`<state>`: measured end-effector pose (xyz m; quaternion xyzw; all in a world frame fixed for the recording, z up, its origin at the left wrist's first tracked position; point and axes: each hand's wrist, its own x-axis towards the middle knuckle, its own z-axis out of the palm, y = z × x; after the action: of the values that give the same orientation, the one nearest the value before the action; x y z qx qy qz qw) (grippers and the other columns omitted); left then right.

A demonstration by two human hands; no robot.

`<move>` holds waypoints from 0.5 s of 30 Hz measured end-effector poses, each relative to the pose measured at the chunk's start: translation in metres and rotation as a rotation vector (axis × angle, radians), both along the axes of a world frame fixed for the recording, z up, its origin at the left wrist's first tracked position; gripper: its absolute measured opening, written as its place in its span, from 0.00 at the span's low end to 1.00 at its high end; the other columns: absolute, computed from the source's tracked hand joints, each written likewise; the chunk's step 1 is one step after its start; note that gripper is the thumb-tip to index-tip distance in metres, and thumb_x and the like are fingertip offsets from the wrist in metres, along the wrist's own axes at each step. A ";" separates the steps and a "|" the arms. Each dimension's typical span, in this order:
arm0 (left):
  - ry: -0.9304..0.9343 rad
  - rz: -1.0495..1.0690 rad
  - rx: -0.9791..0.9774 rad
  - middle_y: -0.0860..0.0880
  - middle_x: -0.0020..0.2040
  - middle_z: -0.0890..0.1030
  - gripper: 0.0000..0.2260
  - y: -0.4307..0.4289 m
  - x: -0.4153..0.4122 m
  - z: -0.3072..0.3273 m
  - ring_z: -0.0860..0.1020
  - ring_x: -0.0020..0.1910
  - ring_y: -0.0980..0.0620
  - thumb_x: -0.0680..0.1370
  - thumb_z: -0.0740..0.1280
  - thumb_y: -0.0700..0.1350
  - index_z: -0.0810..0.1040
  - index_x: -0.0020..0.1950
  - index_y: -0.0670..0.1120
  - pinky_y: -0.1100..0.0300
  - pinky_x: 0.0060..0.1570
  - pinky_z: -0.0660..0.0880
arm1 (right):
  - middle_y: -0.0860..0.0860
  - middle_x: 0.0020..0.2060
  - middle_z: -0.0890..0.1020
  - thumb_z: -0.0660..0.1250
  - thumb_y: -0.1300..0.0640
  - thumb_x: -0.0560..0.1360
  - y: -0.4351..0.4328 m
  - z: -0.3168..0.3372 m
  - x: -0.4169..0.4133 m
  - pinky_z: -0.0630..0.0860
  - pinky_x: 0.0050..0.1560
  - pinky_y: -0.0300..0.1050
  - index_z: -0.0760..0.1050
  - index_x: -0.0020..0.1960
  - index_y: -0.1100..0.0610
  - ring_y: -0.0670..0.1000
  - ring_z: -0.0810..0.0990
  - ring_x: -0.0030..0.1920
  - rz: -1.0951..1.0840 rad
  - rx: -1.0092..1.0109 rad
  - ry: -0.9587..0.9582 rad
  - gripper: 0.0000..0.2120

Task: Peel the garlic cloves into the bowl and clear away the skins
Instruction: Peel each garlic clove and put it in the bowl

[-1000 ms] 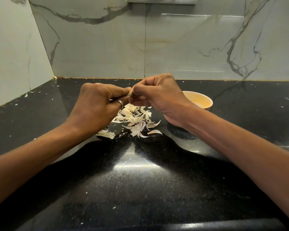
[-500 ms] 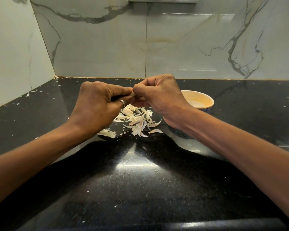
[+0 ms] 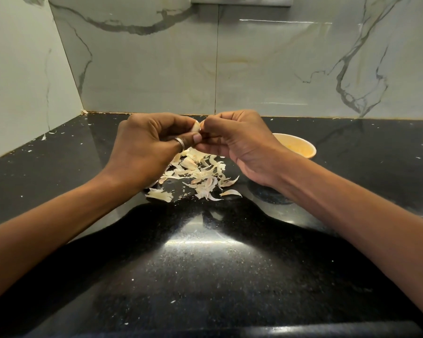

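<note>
A small pale garlic clove [image 3: 195, 126] is held between my two hands above the counter. My left hand [image 3: 149, 147], with a ring on one finger, pinches it from the left. My right hand [image 3: 237, 142] pinches it from the right with curled fingers. Below the hands lies a heap of papery white garlic skins [image 3: 198, 174] on the black counter. An orange bowl [image 3: 300, 147] stands behind my right wrist, partly hidden by it; its contents cannot be made out.
The black speckled countertop [image 3: 205, 276] runs to a marble-tiled back wall [image 3: 254, 64] and a left side wall [image 3: 22, 81]. Tiny skin flecks [image 3: 44, 136] lie scattered near the left corner and across the counter.
Both hands have stayed together over the skin heap, lifting slightly. The clove shows more between the fingertips now.
</note>
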<state>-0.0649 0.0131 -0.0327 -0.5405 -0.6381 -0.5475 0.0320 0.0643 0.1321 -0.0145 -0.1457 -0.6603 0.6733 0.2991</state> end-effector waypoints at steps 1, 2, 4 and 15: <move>-0.012 -0.005 -0.003 0.52 0.51 0.87 0.12 0.000 -0.001 0.000 0.85 0.50 0.55 0.74 0.77 0.45 0.86 0.57 0.46 0.53 0.56 0.81 | 0.58 0.35 0.83 0.68 0.69 0.77 0.000 0.000 0.000 0.84 0.47 0.45 0.78 0.43 0.67 0.51 0.84 0.35 0.004 -0.003 -0.001 0.04; -0.024 -0.009 -0.006 0.52 0.50 0.87 0.12 0.000 -0.001 -0.001 0.85 0.50 0.55 0.74 0.77 0.45 0.86 0.56 0.46 0.52 0.56 0.81 | 0.58 0.35 0.83 0.68 0.69 0.77 0.000 0.000 0.000 0.84 0.47 0.44 0.78 0.43 0.67 0.51 0.84 0.35 0.004 -0.005 -0.003 0.05; -0.066 -0.019 -0.010 0.52 0.50 0.87 0.11 0.000 0.000 -0.001 0.85 0.50 0.55 0.73 0.77 0.44 0.86 0.55 0.46 0.52 0.57 0.81 | 0.58 0.35 0.83 0.67 0.69 0.78 0.000 0.001 0.000 0.84 0.46 0.44 0.78 0.43 0.67 0.51 0.84 0.36 0.002 -0.009 -0.006 0.05; -0.463 -0.106 0.024 0.45 0.49 0.87 0.13 0.000 0.008 0.004 0.85 0.50 0.45 0.72 0.75 0.42 0.83 0.56 0.42 0.61 0.50 0.82 | 0.60 0.39 0.85 0.67 0.67 0.78 0.001 0.001 0.000 0.84 0.47 0.44 0.79 0.44 0.68 0.52 0.85 0.38 -0.004 -0.025 -0.008 0.05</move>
<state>-0.0566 0.0131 -0.0292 -0.4331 -0.5924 -0.6652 -0.1377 0.0647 0.1331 -0.0132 -0.1532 -0.6528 0.6803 0.2961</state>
